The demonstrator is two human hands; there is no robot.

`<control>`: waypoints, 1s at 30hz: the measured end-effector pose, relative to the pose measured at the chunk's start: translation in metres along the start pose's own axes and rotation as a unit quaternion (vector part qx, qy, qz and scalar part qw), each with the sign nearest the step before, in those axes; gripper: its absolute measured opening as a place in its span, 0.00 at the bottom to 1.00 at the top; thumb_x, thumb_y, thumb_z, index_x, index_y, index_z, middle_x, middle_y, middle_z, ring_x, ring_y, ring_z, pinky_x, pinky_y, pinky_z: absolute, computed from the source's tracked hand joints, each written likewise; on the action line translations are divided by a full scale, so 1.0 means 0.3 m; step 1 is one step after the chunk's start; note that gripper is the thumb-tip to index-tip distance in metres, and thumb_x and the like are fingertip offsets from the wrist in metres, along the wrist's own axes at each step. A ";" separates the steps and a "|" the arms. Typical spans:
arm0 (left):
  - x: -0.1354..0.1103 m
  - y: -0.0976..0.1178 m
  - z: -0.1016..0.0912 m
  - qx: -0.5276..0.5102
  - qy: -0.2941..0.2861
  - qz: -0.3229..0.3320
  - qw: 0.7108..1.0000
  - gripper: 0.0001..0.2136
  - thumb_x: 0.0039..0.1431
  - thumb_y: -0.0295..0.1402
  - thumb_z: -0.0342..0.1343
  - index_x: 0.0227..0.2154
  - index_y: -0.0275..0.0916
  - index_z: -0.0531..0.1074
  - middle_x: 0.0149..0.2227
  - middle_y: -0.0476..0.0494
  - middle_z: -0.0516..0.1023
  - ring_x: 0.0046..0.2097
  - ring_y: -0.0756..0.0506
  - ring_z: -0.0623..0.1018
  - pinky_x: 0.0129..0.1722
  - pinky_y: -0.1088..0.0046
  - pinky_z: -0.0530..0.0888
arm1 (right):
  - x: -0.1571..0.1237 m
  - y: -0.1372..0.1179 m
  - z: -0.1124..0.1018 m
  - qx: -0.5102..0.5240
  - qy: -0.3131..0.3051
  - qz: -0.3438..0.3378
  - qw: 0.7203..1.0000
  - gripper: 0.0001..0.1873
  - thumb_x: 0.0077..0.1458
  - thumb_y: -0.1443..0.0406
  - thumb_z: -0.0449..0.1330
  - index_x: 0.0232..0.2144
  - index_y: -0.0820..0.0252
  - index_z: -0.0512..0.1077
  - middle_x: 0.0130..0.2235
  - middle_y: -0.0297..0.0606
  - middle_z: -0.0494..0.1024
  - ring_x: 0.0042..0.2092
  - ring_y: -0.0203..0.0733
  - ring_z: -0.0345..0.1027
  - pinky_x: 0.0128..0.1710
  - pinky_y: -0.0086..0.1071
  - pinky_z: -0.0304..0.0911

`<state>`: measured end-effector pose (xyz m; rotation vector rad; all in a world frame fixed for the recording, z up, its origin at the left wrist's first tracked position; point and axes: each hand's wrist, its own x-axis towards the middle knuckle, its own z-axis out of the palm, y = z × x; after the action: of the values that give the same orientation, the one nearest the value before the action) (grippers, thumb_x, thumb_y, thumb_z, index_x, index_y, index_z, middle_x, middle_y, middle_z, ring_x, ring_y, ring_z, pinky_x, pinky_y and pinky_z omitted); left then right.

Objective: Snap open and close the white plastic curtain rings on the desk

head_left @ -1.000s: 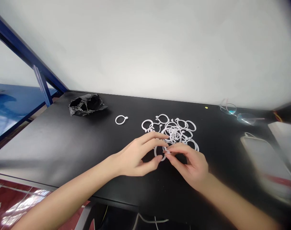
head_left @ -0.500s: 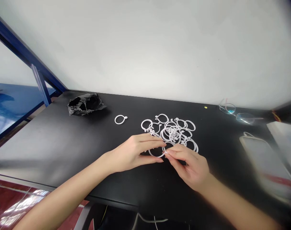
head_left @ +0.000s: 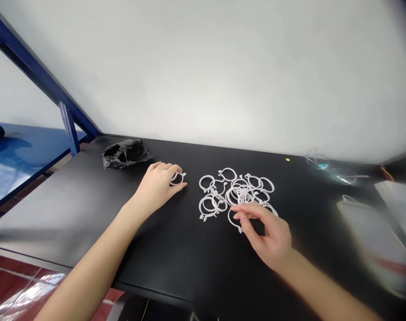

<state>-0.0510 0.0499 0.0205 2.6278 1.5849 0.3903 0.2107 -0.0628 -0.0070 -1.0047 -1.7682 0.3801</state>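
Note:
My left hand (head_left: 160, 186) is left of the pile, thumb and index finger apart around a white plastic ring (head_left: 178, 183) with a small knob. The hand partly hides this ring; I cannot tell whether a second ring lies with it. My right hand (head_left: 268, 232) is at the near edge of the pile of white rings (head_left: 239, 192), fingers curved, with a small gap between thumb and index finger. Just under those fingertips is one white ring (head_left: 231, 223), its right part hidden by the hand. Several rings in the pile overlap, some with visible gaps at the knobs.
A crumpled black plastic bag (head_left: 126, 154) lies at the back left of the black table (head_left: 176, 249). Eyeglasses (head_left: 339, 174) and a blurred phone (head_left: 370, 240) are at the right. A white wall (head_left: 203, 71) rises behind the table, and a blue metal frame (head_left: 71, 129) stands left.
My left hand has moved left from the near side of the pile to the separate ring. My right hand stays by the pile, its fingertips slightly parted. The view has tilted a little upward.

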 end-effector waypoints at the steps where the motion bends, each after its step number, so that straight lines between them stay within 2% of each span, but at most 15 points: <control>1: -0.001 -0.001 -0.001 0.008 -0.018 -0.006 1.000 0.11 0.57 0.39 0.62 0.38 0.37 0.73 0.38 0.41 0.80 0.43 0.39 0.78 0.53 0.53 0.69 | 0.002 0.000 -0.002 -0.005 0.000 -0.003 1.000 0.16 0.58 0.77 0.56 0.46 0.57 0.72 0.37 0.37 0.80 0.33 0.35 0.76 0.33 0.30 0.74; 3: -0.004 0.006 0.000 0.015 -0.032 -0.012 0.999 0.14 0.55 0.41 0.63 0.38 0.36 0.74 0.39 0.40 0.79 0.44 0.37 0.77 0.51 0.53 0.70 | 0.007 -0.001 -0.007 -0.015 0.005 -0.005 1.000 0.15 0.58 0.77 0.56 0.44 0.58 0.73 0.36 0.36 0.80 0.33 0.35 0.75 0.33 0.29 0.73; 5: -0.007 0.021 0.006 0.004 -0.013 0.000 1.000 0.14 0.56 0.41 0.62 0.40 0.36 0.74 0.41 0.39 0.78 0.45 0.37 0.76 0.51 0.52 0.70 | 0.011 -0.002 -0.010 -0.021 0.013 -0.004 1.000 0.15 0.58 0.77 0.57 0.44 0.58 0.73 0.35 0.35 0.80 0.33 0.34 0.75 0.34 0.29 0.73; 8: -0.011 0.059 0.033 -0.050 0.014 0.086 0.995 0.12 0.64 0.33 0.53 0.49 0.37 0.70 0.52 0.37 0.74 0.51 0.40 0.75 0.53 0.56 0.70 | 0.010 -0.003 -0.011 -0.024 0.014 -0.005 1.000 0.15 0.58 0.78 0.57 0.43 0.58 0.74 0.35 0.35 0.80 0.34 0.34 0.75 0.35 0.29 0.73; 10: -0.013 0.086 0.059 -0.073 0.001 0.150 0.986 0.14 0.66 0.28 0.48 0.53 0.38 0.68 0.58 0.37 0.70 0.55 0.40 0.72 0.54 0.57 0.70 | 0.006 -0.001 -0.010 -0.022 0.012 -0.008 1.000 0.15 0.57 0.78 0.57 0.43 0.58 0.74 0.35 0.35 0.80 0.35 0.35 0.75 0.36 0.29 0.73; 13: -0.012 0.111 0.091 -0.074 -0.017 0.178 0.981 0.10 0.66 0.26 0.47 0.46 0.36 0.71 0.57 0.36 0.70 0.55 0.38 0.72 0.53 0.55 0.71 | 0.001 0.003 -0.009 -0.019 0.011 -0.009 1.000 0.15 0.57 0.78 0.57 0.43 0.59 0.74 0.35 0.36 0.80 0.36 0.36 0.75 0.37 0.30 0.73; 16: -0.015 0.120 0.095 -0.110 0.022 0.178 0.978 0.06 0.66 0.28 0.49 0.38 0.36 0.71 0.58 0.33 0.69 0.56 0.36 0.71 0.52 0.53 0.72 | 0.004 0.003 -0.007 -0.021 0.013 -0.010 1.000 0.15 0.57 0.78 0.57 0.42 0.58 0.74 0.35 0.36 0.80 0.37 0.37 0.75 0.37 0.30 0.73; 20: -0.040 0.158 0.069 -0.237 0.095 0.196 0.947 0.02 0.66 0.28 0.51 0.38 0.37 0.68 0.60 0.32 0.66 0.60 0.40 0.68 0.55 0.58 0.72 | 0.014 -0.005 -0.006 -0.019 0.020 -0.010 1.000 0.15 0.57 0.78 0.58 0.43 0.58 0.73 0.35 0.36 0.80 0.35 0.36 0.75 0.34 0.30 0.74; 25: -0.080 0.233 0.062 -0.311 0.074 0.262 0.911 0.01 0.65 0.27 0.53 0.37 0.37 0.68 0.57 0.33 0.71 0.56 0.44 0.74 0.52 0.66 0.76 | 0.011 -0.003 -0.008 -0.003 0.004 -0.021 1.000 0.18 0.55 0.76 0.61 0.47 0.58 0.72 0.38 0.39 0.79 0.32 0.36 0.74 0.30 0.30 0.74; 28: -0.084 0.253 0.086 -0.318 0.092 0.281 0.901 0.01 0.64 0.27 0.55 0.36 0.36 0.70 0.56 0.32 0.72 0.55 0.43 0.75 0.51 0.66 0.77 | 0.008 0.007 -0.005 -0.005 -0.008 -0.033 0.999 0.19 0.55 0.75 0.63 0.49 0.58 0.71 0.38 0.39 0.78 0.32 0.37 0.73 0.29 0.31 0.74; 30: -0.081 0.256 0.104 -0.318 0.112 0.281 0.899 0.01 0.63 0.28 0.56 0.36 0.36 0.70 0.55 0.32 0.73 0.57 0.41 0.74 0.53 0.65 0.76 | 0.010 0.013 -0.001 -0.027 0.001 -0.024 0.999 0.17 0.54 0.75 0.63 0.45 0.57 0.73 0.37 0.38 0.77 0.31 0.36 0.72 0.29 0.31 0.73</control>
<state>0.0119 -0.0050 -0.0013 2.4756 0.5154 1.0575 0.2124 -0.0581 -0.0075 -0.9991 -1.8053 0.3021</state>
